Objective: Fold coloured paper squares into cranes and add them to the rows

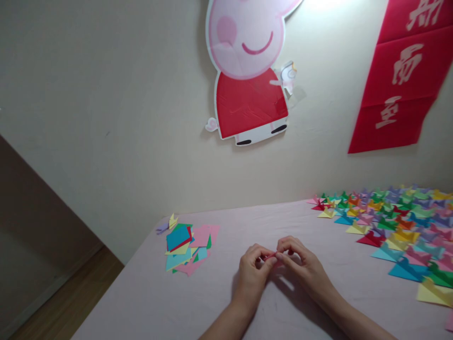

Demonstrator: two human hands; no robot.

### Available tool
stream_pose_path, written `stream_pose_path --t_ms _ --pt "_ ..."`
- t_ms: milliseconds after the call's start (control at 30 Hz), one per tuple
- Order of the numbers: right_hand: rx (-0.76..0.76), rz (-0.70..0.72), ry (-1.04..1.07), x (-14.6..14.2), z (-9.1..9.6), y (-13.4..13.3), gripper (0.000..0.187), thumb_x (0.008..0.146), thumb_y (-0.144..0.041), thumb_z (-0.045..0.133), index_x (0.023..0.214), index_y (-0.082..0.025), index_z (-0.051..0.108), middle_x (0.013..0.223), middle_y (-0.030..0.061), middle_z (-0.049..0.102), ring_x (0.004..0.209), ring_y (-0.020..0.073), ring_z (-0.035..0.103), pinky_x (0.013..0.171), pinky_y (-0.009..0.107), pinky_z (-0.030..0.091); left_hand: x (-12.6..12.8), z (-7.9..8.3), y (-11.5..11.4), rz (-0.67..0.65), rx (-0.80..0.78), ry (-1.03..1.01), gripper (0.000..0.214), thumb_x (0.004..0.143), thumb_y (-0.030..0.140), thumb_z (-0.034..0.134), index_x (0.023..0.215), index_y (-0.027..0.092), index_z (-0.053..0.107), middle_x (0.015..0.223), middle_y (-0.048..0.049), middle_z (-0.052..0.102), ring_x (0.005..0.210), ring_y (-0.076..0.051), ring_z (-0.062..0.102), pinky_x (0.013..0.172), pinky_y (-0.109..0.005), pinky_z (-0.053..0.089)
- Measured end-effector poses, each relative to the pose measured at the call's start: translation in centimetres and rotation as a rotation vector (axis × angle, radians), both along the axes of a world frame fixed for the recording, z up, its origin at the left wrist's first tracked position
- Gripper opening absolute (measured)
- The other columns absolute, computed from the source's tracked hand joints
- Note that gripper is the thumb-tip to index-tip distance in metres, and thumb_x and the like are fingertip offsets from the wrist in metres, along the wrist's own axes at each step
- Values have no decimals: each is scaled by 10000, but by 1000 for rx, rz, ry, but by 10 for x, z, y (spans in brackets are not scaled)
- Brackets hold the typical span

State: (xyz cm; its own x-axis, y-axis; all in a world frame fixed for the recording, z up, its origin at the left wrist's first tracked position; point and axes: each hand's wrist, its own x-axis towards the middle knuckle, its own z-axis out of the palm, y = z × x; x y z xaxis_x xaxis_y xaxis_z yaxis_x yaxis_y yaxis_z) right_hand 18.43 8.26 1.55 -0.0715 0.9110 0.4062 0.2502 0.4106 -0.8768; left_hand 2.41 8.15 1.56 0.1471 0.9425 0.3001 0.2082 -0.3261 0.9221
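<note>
My left hand (pixel 252 271) and my right hand (pixel 306 264) meet above the pale cloth-covered table (pixel 233 302). Between their thumbs and fingertips they pinch a small pinkish-red folded paper (pixel 271 256), mostly hidden by the fingers. Both hands are closed on it. To the left lies a loose pile of coloured paper squares (pixel 179 238) in blue, red, yellow, green and pink. Rows of folded paper figures (pixel 399 233) in many colours cover the right side of the table.
Two small folded pieces, one yellow (pixel 172 221) and one purple (pixel 162 228), sit by the pile near the far left corner. A wall rises behind the table, bearing a pink pig cutout (pixel 251 101) and a red banner (pixel 392 94). Wooden floor (pixel 76 288) shows beyond the left edge.
</note>
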Motion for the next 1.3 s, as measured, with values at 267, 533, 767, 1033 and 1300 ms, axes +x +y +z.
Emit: stream_pose_path --t_ms 267,533,767,1033,1300 --pt "-66 12 46 1 3 0 286 816 -472 642 695 -214 663 765 30 647 761 205 587 715 319 450 1 -3 3 -22 -97 -64 210 829 369 655 776 172 702 796 -34 650 757 -180 554 694 -273 416" --pt "-125 -6 137 -4 6 -2 360 769 -548 675 675 -202 658 693 18 641 670 179 575 647 293 480 5 -1 -2 11 -137 -51 332 837 464 632 664 181 620 691 8 550 677 -150 474 634 -252 379" --pt "-165 -20 249 -6 -1 0 375 709 -552 744 793 -197 660 743 23 658 699 192 612 654 302 508 5 -4 -3 54 -69 -14 270 855 384 625 681 177 641 707 1 568 672 -150 491 614 -250 363" --pt "-199 10 182 -5 4 -1 444 709 -639 701 674 -197 683 672 24 652 674 200 599 654 317 492 6 -2 -4 57 -7 56 260 877 339 603 666 187 614 720 4 574 689 -152 519 625 -249 371" --pt "-260 26 328 -3 6 -1 372 692 -571 752 670 -207 678 660 8 633 665 192 577 654 325 474 7 -3 -5 36 -69 115 227 856 286 613 662 190 545 686 38 492 645 -130 434 600 -245 317"
